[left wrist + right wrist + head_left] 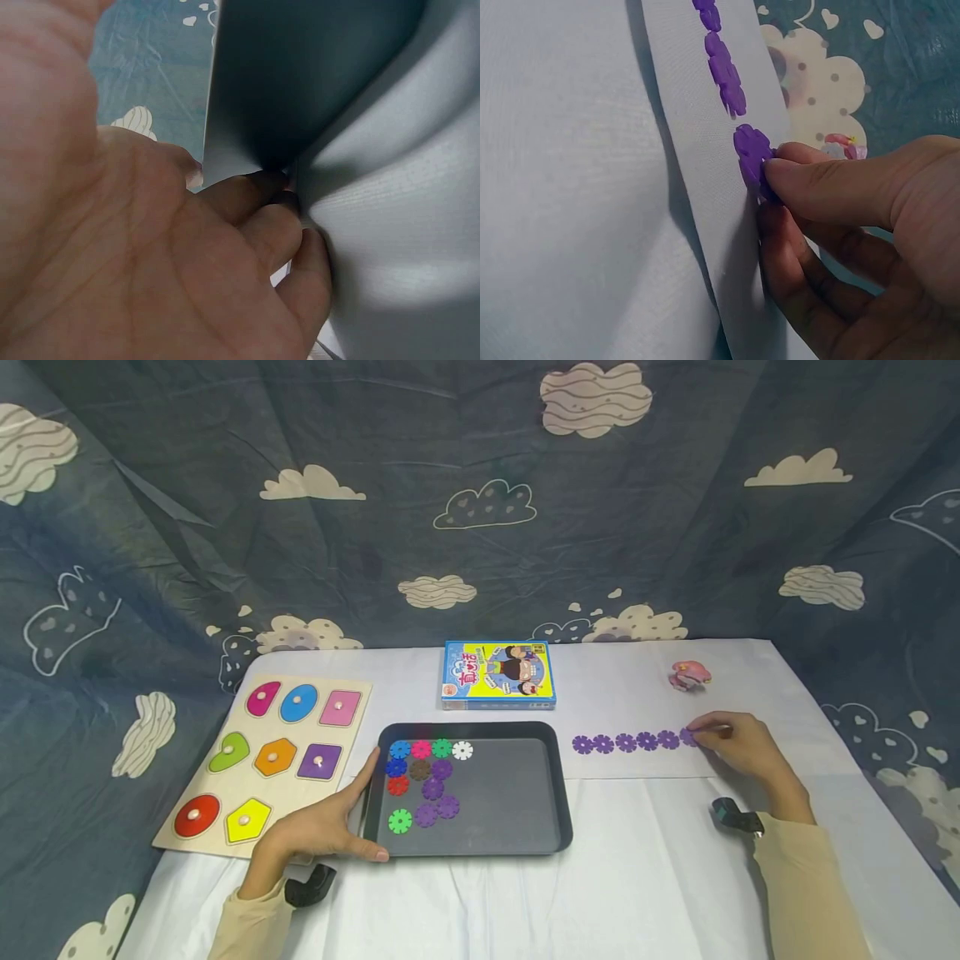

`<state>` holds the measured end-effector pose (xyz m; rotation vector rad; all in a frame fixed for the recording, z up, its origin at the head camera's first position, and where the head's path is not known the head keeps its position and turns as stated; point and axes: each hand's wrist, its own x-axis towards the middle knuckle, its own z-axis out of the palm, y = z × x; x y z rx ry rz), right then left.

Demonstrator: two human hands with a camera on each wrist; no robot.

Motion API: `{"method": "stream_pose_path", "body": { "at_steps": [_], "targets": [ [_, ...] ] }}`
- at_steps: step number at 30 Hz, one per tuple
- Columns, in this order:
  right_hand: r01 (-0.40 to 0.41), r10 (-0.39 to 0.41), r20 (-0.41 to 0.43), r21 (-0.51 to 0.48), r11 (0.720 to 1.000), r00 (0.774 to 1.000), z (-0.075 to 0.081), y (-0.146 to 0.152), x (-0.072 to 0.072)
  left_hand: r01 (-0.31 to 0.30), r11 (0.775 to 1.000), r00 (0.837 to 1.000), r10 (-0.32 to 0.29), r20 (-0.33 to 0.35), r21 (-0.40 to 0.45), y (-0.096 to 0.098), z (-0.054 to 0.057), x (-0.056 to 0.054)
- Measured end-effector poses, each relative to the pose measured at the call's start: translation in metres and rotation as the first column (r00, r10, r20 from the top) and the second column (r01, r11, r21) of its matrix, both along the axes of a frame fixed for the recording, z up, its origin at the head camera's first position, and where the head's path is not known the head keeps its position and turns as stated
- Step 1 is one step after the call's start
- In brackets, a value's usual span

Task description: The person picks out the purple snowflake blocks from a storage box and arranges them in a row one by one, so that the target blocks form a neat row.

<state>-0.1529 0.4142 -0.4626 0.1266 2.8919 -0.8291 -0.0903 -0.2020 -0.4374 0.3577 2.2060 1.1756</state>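
Note:
My right hand (738, 745) pinches a purple snowflake disc (753, 154) between thumb and fingers, at the right end of a row. Several more purple snowflake discs (626, 742) lie in that row on the white cloth. On the left, my left hand (322, 827) holds a dark grey baking tray (510, 810) by its left side, the thumb along the front corner. In the left wrist view its fingers (274, 232) curl in against a dark surface. Purple, blue, green, red, pink, brown and white discs (421, 769) lie in the tray's left half.
A wooden shape puzzle board (240, 777) with knobbed pieces lies left of the tray, close to my left forearm. Behind the tray is a colourful boxed game (498, 675). A small pink toy (689, 675) stands beyond my right hand. A cloud-print curtain (480, 552) hangs behind the table.

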Motion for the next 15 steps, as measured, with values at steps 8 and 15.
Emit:
{"method": "stream_pose_path", "body": {
  "at_steps": [8, 15],
  "targets": [
    [0.017, -0.017, 0.019, 0.015, 1.0, 1.0, -0.0035, -0.001, -0.0033, 0.004, 1.0, 1.0, -0.004, 0.0, 0.004, -0.0005, -0.0005, -0.0002],
    [0.013, -0.013, 0.023, 0.015, 1.0, 1.0, -0.0027, -0.001, -0.0028, 0.003, 1.0, 1.0, -0.003, -0.004, 0.0, -0.0003, -0.0007, -0.0001]
  ]
}}
